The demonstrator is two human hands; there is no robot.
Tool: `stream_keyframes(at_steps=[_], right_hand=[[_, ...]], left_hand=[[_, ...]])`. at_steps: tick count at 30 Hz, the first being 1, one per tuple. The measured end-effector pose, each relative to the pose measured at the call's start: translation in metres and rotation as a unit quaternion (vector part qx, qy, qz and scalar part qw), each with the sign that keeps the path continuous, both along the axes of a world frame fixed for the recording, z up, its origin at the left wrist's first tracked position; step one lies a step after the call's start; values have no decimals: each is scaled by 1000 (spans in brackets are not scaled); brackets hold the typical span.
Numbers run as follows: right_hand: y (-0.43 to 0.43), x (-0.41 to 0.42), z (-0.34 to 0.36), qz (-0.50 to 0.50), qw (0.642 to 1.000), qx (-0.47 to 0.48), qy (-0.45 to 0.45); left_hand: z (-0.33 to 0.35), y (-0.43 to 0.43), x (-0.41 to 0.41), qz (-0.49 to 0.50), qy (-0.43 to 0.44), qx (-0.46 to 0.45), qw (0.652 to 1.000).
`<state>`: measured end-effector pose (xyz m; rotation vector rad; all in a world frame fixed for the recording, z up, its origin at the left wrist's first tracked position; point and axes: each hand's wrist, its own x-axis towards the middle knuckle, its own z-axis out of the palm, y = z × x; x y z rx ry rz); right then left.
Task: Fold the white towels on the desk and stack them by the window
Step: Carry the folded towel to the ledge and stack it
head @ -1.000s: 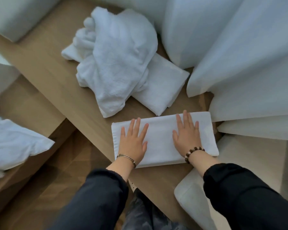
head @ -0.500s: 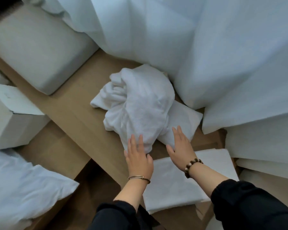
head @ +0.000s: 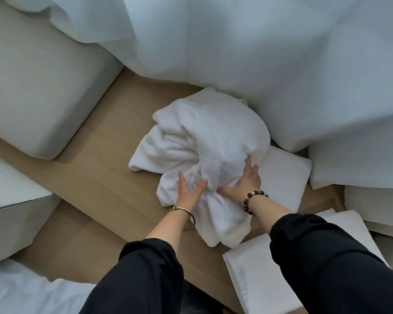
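A crumpled white towel [head: 204, 143] lies heaped on the wooden desk [head: 95, 173], close to the sheer curtain [head: 259, 53] by the window. My left hand [head: 188, 190] grips the heap's near left side, with fabric bunched between thumb and fingers. My right hand [head: 245, 180] grips its near right side, fingers sunk into the folds. Partly under the heap, on the right, lies a folded white towel [head: 284, 177]. Another folded towel [head: 245, 270] sits at the desk's near edge, partly hidden by my right sleeve.
A large pale cushion [head: 36, 87] rests at the left end of the desk. White boxes [head: 11, 205] stand at the lower left. More flat white fabric [head: 372, 200] lies at the right beneath the curtain. A white pillow [head: 21, 293] sits at the bottom left.
Both hands left the folded towel at the near edge and moved forward to the crumpled heap, taking hold of it. The view tilted up towards the curtain.
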<state>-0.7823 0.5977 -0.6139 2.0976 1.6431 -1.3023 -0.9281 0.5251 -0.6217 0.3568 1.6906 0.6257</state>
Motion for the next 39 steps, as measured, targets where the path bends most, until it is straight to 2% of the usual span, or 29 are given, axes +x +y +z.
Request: stream_keyframes(at_steps=[2, 5, 7, 9, 11, 13, 15, 17, 20, 22, 24, 27, 33, 39], right_hand=[[2, -3, -9, -4, 1000, 11, -14], [1, -6, -14, -30, 999, 35, -19], [2, -4, -12, -45, 997, 56, -5], [2, -2, -6, -56, 995, 82, 26], [-1, 0, 1, -63, 989, 111, 72], [-7, 1, 13, -70, 980, 135, 125], [-14, -1, 32, -61, 971, 161, 167], [-19, -7, 62, -49, 958, 186, 211], [-22, -12, 118, -21, 943, 216, 252], [-26, -9, 160, 6, 935, 234, 267], [-29, -3, 204, 22, 924, 259, 281], [-36, 11, 271, 34, 891, 324, 316], [-52, 29, 407, -3, 801, 459, 385], [-72, 54, 516, -103, 795, 512, 309]], left_hand=[[-11, 4, -3, -8, -12, -5, 1000], [-23, 7, -7, -25, 39, -17, 999], [-25, 8, -6, -49, 76, -33, 995], [-21, 8, -3, -17, 77, -52, 995], [-13, 7, -1, 109, 19, -78, 991], [-2, 5, 0, 225, -93, -89, 966], [20, 3, 4, 220, -148, -61, 962], [50, 3, 8, 180, -104, -25, 978], [112, 3, 13, 170, -107, 41, 979], [153, 1, 15, 163, -31, 77, 983], [197, -3, 19, 181, -1, 125, 976], [266, -8, 31, 128, 56, 198, 970], [414, -8, 56, 113, 103, 355, 922], [546, -13, 75, 40, 127, 460, 878]])
